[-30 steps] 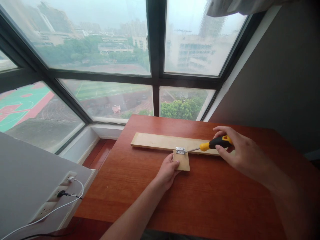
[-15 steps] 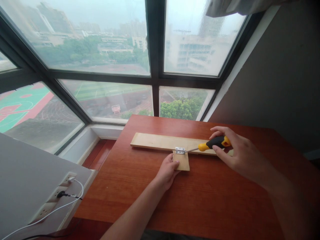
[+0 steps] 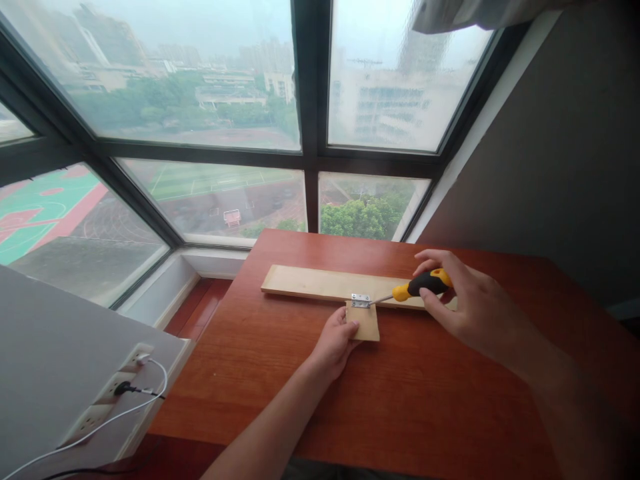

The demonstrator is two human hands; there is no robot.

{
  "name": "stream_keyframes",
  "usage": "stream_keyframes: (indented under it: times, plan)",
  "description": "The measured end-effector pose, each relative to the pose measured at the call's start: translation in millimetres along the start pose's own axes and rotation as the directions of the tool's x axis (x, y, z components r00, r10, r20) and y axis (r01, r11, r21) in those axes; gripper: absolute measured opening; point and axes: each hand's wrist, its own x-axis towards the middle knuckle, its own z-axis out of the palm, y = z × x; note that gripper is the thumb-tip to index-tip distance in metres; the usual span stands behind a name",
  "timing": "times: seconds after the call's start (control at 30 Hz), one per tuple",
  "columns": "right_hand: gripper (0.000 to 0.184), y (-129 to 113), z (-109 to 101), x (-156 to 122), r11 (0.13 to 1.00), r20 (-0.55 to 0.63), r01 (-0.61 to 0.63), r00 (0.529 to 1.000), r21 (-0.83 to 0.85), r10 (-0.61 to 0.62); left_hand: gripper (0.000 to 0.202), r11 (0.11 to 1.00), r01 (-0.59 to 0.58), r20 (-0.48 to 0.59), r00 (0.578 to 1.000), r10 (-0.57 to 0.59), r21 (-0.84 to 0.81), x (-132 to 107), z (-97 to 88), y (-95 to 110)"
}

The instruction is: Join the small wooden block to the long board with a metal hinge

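A small piece of pale wood (image 3: 364,325) is gripped by its left edge in my left hand (image 3: 337,339), thumb on top. A silver metal hinge (image 3: 361,300) spans its upper edge and the front edge of a long wooden board (image 3: 310,281) lying behind it. My right hand (image 3: 467,293) holds a screwdriver (image 3: 427,285) with a black and yellow handle, tilted low from the right. Its shaft reaches the hinge's right end; the tip is too small to make out exactly. The board's right end is partly behind my right hand.
The boards are on a reddish-brown wooden table (image 3: 240,373). Windows (image 3: 225,187) with dark frames rise behind it, and a grey wall (image 3: 520,153) stands at the right. At lower left, plugs and a white cable (image 3: 159,393) hang from wall sockets (image 3: 95,417).
My right hand and the screwdriver handle have shifted slightly left and up. My left hand, the hinge and both pieces of wood look unmoved.
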Motion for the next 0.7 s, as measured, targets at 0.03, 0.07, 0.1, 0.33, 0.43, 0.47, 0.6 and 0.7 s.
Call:
stream_keyframes:
  times: [0.03,0.07,0.1,0.33,0.43,0.47,0.6,0.7]
  plan:
    - [0.036,-0.8,1.1,0.4,0.999,-0.026,-0.013,1.0,-0.051,0.012,0.035,1.0,0.0,-0.001,1.0,0.0,0.001,0.2,-0.1,-0.1]
    - [0.037,-1.4,2.5,0.9,0.992,-0.061,-0.029,0.998,-0.12,0.022,0.036,1.0,0.0,-0.002,1.0,0.0,0.0,0.5,-0.3,-0.3]
    - [0.039,-1.6,4.0,1.4,0.98,-0.095,-0.047,0.995,-0.196,0.028,0.036,1.0,-0.001,-0.001,1.0,0.001,0.0,0.8,-0.4,-0.6]
    - [0.037,3.2,2.0,1.7,0.983,-0.079,-0.053,0.996,-0.176,0.04,0.034,1.0,0.002,0.001,1.0,-0.002,-0.007,1.7,-0.8,-1.1]
    - [0.038,4.8,-1.6,0.9,0.999,0.014,0.009,1.0,0.037,-0.009,0.034,1.0,0.007,-0.006,1.0,-0.007,-0.002,1.4,-0.2,-0.7]
    - [0.037,5.2,-1.7,0.8,0.998,0.035,0.008,0.999,0.068,-0.01,0.034,1.0,0.006,-0.008,1.0,-0.006,0.001,1.3,-0.1,-0.7]
    - [0.04,8.2,2.9,1.1,0.994,-0.028,-0.074,0.997,-0.081,0.072,0.033,1.0,0.0,-0.003,1.0,0.0,0.009,1.6,-0.3,-1.2]
    - [0.045,11.6,6.3,1.5,0.956,-0.101,-0.139,0.988,-0.258,0.116,0.033,1.0,-0.002,0.005,1.0,0.002,0.007,1.9,-0.7,-1.7]
